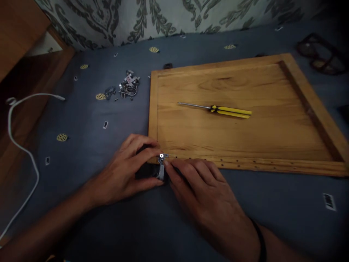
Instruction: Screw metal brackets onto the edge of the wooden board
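Note:
At the near left corner of a framed wooden panel (191,138) is a small metal bracket (161,171), with a bright cross-head screw (161,155) at its top. My left hand (122,167) grips the bracket from the left, index finger near the screw and thumb at the lower end. From the right, my right hand (201,189) has curled fingers, with the index finger and thumb pressed against the bracket. Fingertips partly cover the fitting and the panel's corner. A yellow and black screwdriver (230,111) lies on the panel, its tip pointing left.
Beyond my left hand lies a pile of metal fittings (129,85) with loose screws. A white cable (27,149) curves along the left side beside wooden furniture (24,32). Eyeglasses (321,54) rest at the far right on the blue cloth (89,112). A patterned curtain (174,18) hangs behind.

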The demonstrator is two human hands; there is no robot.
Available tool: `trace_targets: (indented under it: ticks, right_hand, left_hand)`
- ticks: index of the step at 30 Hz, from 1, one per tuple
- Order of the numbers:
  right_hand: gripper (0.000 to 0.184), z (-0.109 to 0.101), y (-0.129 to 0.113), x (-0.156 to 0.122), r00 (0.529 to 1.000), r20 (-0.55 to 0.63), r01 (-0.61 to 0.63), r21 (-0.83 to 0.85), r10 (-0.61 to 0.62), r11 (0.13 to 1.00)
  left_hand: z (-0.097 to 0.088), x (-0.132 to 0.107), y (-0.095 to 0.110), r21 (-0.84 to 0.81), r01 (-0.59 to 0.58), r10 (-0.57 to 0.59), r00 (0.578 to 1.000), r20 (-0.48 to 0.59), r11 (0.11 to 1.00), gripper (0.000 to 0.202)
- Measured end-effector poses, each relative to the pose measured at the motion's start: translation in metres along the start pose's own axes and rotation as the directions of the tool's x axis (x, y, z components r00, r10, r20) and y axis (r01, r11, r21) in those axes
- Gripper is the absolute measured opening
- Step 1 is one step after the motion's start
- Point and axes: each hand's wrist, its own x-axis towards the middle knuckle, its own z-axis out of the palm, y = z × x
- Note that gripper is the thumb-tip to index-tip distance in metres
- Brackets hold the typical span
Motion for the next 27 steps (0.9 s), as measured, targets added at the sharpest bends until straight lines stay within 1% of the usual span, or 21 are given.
trace_targets:
  ticks: [6, 11, 16, 21, 27]
  right_hand:
    - [0.041, 0.0, 0.0002, -0.0004, 1.0, 0.012, 0.008, -0.009, -0.008, 1.0]
    - [0.034, 0.0006, 0.0003, -0.0011, 1.0, 0.01, 0.004, -0.004, -0.004, 1.0]
    - [0.032, 0.0019, -0.0002, -0.0015, 1.0, -0.006, 0.015, 0.002, -0.015, 1.0]
    - [0.031, 0.0026, -0.0003, -0.0016, 1.0, -0.007, 0.015, -0.025, -0.015, 1.0]
    - [0.03, 0.0023, -0.0058, -0.0014, 1.0, 0.009, -0.014, -0.01, 0.014, 1.0]
  left_hand:
    - [0.0014, 0.0009, -0.0017, -0.012, -0.002, 0.002, 1.0, -0.023, 1.0, 0.043]
    - [0.0005, 0.0009, -0.001, -0.038, 0.013, -0.014, 0.999, -0.036, 0.999, 0.04]
    - [-0.0013, 0.0038, -0.0003, -0.064, 0.027, -0.029, 0.999, -0.018, 0.998, 0.038]
    - [-0.0007, 0.0046, -0.001, -0.095, 0.022, -0.025, 0.999, -0.034, 0.995, 0.037]
    - [0.0036, 0.0025, -0.0043, -0.104, 0.015, -0.021, 0.998, -0.056, 0.994, 0.036]
